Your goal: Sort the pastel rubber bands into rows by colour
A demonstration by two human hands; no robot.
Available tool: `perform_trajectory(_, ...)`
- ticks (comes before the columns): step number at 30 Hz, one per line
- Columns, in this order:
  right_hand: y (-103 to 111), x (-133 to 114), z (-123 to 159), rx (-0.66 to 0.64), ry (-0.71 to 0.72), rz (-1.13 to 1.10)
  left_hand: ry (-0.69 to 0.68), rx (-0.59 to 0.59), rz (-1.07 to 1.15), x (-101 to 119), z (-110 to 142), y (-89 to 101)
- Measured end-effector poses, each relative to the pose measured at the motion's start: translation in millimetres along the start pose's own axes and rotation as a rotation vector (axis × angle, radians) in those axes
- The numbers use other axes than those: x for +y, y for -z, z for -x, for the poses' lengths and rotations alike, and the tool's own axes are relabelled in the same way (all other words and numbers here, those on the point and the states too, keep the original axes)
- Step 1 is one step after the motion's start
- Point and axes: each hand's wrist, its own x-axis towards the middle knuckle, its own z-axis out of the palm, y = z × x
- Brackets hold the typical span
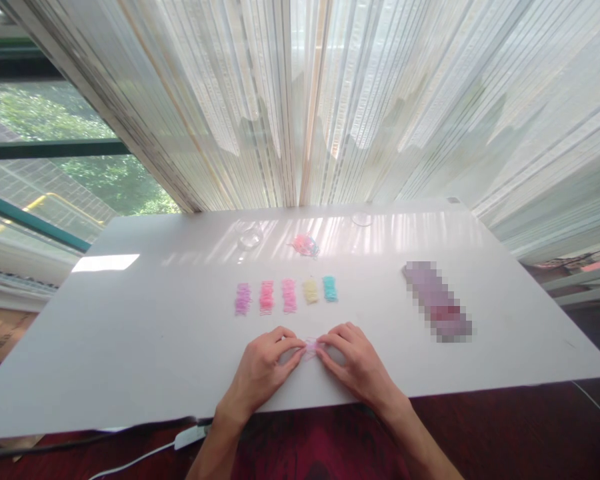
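Near the front of the table, my left hand point(275, 355) pinches the left side of a small bunch of thin light-purple loops point(311, 347), which look like elastic bands. Thumb and fingers of my right hand point(347, 357) close on its right side. Just beyond my hands lies a row of sorted bundles of similar strands: purple point(243, 299), coral point(266, 298), pink point(289, 296), pale yellow point(311, 291) and teal point(330, 289). Farther back sits a tangled mixed-colour pile point(306, 245). Exactly what the strands are is too small to tell.
Behind the row stand a clear round container point(250, 237) and another clear round piece point(363, 219). A pixelated purplish long object point(437, 302) lies right on the white table point(145, 333). Striped curtains point(300, 100) hang along the back edge. A white plug strip point(189, 437) is by the front edge.
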Motion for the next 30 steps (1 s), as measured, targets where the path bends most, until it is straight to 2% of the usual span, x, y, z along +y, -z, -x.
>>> perform_trajectory(5, 2.6, -5.6, -4.0, 0.025, 0.042, -0.113, 0.056, 0.023, 0.177, 0.0, 0.4, 6.1)
perform_trajectory(12, 0.0, -12.0, -10.5, 0.083, 0.070, -0.184, 0.102, 0.028, 0.306, 0.8, -1.1, 1.7)
perform_trajectory(30, -1.2, -15.8, -14.0, 0.115, 0.051, -0.267, 0.144, 0.076, 0.390, -0.3, 1.8, 1.5)
